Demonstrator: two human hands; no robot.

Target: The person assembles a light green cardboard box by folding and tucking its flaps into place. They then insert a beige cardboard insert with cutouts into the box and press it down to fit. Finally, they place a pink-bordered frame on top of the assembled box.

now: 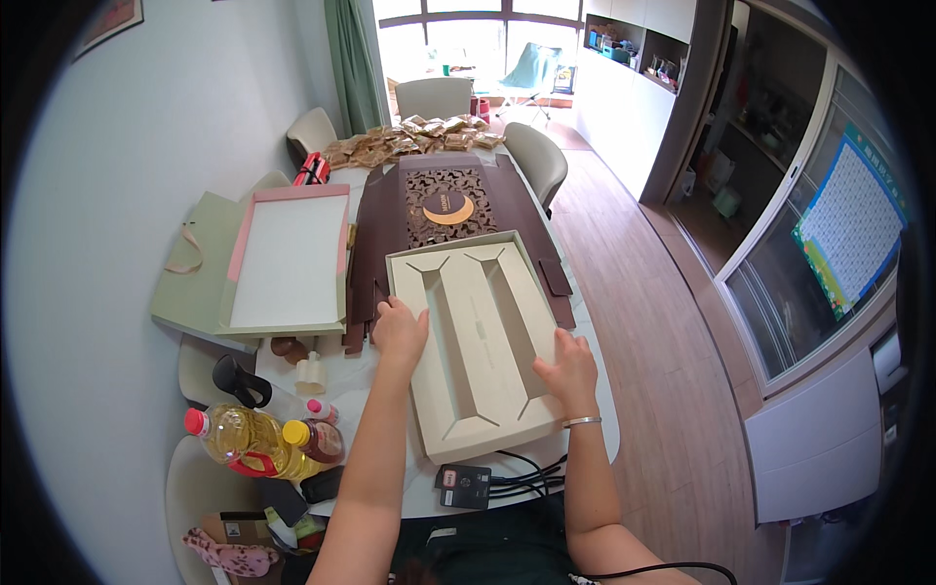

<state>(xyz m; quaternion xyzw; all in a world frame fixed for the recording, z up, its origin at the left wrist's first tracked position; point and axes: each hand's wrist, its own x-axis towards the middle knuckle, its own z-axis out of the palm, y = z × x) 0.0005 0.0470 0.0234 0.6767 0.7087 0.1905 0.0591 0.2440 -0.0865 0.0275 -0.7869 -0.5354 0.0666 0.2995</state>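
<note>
A shallow cream cardboard box (480, 331) with two long recesses and folded slits at their ends lies slanted in front of me. My left hand (401, 333) grips its left side wall, thumb over the rim. On the opposite side my right hand (567, 372) is closed over the wall, a bangle on that wrist. Beyond the box's far end, partly under it, a dark brown unfolded carton (385, 219) lies flat, with a cut-out pattern and a golden crescent. To the left sits an open pale green gift box (291, 255) with a pink inner rim, white base and ribbon.
Many small wrapped packets (419, 138) are heaped at the table's far end. An oil bottle (249, 434), a yellow-capped jar (314, 441) and a black-handled jug (244, 383) stand near left. A black device (465, 486) with cables lies at the near edge. Chairs (536, 161) flank the table.
</note>
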